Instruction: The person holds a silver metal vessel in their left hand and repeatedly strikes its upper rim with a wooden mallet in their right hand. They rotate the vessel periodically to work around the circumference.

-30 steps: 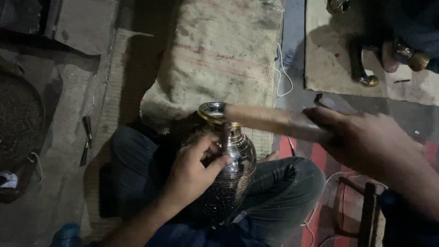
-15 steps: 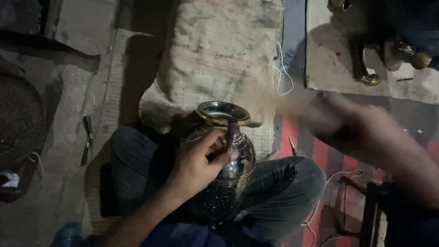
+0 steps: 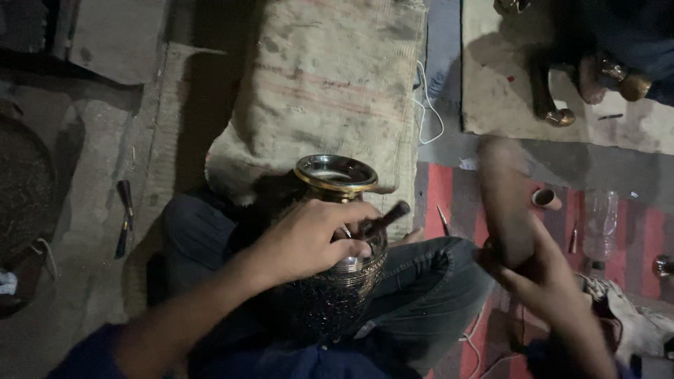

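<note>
Steadying the metal vase (image 3: pixel 337 245) across my lap, I have my left hand (image 3: pixel 309 242) draped over its shoulder, the fingers pinched tight round a thin dark punch (image 3: pixel 382 217) whose tip rests against the vase just below the neck. The vase lies tilted between my crossed legs, its gold-rimmed mouth (image 3: pixel 335 173) pointing away from me toward the sacking cushion (image 3: pixel 330 77) on the floor. My right hand (image 3: pixel 540 274) is out to the side, well apart from the vase, closed firmly round the handle end of a wooden mallet (image 3: pixel 505 203); the mallet is blurred with motion, so I cannot make out its head clearly. I judge the vase to be rigid and fairly weighty, polished and smooth on the upper band and therefore likely to slip under a bare palm, while the dark patterned lower body looks rougher and should give better purchase. Thin sheet metal like this would probably dent if a blow landed off the punch, so I would keep it braced by the legs below and by the palm on the shoulder rather than gripping the rim, which seems the easiest part to distort. The punch looks stiff and narrow, best held low near its tip for control, with fingers clear of its struck end.
</note>
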Tool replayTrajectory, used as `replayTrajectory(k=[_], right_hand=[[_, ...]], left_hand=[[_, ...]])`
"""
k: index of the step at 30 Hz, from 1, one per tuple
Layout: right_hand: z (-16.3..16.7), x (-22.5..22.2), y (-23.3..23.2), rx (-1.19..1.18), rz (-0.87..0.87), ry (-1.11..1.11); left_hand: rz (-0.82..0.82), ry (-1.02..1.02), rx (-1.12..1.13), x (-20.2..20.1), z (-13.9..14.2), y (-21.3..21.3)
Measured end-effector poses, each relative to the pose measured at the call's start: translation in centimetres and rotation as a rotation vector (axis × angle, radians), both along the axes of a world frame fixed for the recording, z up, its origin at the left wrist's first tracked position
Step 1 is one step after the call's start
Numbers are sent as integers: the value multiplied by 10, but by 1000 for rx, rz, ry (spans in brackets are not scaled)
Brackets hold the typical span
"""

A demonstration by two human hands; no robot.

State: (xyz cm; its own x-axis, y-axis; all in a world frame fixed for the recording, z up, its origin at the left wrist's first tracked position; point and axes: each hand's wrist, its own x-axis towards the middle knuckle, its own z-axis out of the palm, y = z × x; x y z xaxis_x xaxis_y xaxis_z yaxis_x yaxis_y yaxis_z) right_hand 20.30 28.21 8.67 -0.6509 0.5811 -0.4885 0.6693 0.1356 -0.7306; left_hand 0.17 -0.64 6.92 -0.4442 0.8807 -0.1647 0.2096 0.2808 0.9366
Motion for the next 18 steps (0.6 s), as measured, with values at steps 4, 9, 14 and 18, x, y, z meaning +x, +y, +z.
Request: replayTrajectory(k=[4, 9, 14, 18], right_hand=[[-23, 34, -20, -52, -91, 190], [-56, 73, -38, 541, 121, 38], [-89, 113, -62, 490, 113, 305], [-118, 125, -89, 429, -114, 452]], left_hand=[[-200, 98, -19, -9, 3, 3], [-303, 78, 100, -14, 2, 6], [-420, 82, 68, -16, 5, 11], [-569, 87, -38, -22, 11, 16]])
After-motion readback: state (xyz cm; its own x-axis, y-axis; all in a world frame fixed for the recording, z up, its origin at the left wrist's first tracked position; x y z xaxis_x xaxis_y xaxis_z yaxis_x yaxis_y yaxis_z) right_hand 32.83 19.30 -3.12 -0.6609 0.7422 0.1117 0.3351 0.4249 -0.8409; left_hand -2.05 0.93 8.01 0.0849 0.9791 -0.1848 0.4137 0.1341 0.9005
